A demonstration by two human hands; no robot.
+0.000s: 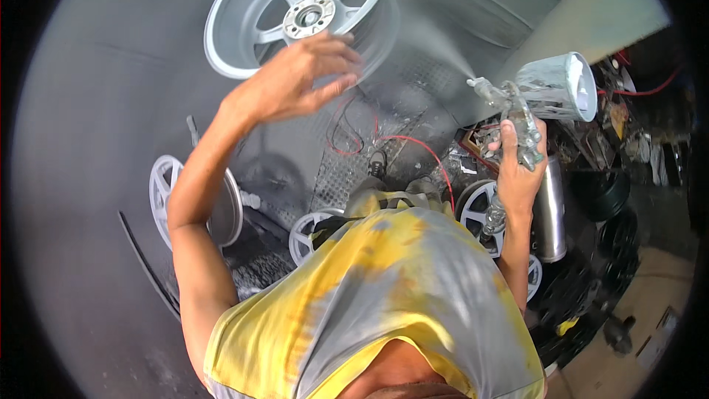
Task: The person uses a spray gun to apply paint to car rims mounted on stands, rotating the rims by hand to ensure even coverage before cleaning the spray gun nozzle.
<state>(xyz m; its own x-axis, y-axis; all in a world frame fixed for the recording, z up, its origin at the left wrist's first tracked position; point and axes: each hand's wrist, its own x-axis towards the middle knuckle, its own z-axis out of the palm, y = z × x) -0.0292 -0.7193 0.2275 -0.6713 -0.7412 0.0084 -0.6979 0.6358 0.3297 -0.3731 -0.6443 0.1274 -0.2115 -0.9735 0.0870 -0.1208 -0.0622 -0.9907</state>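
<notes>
Wheel: grey wheel (311,16) ahead of the person, its support hidden; lower right rim edge blurred.
Spray gun: spray gun (526,129) right of the wheel, pale mist (442,46) fanning toward the wheel's right edge.
Hazard: overspray could coat the left hand if the fan swings left; paint could slop from the open cup (543,87) if the gun tips; lingering could cause runs.
Left hand: left hand (304,80) at the lower rim edge, elbow bent, fingers loosely extended, thumb apart (rim contact cannot be confirmed).
Right hand: right hand (520,177) wrapped around the gun, forearm raised.
</notes>
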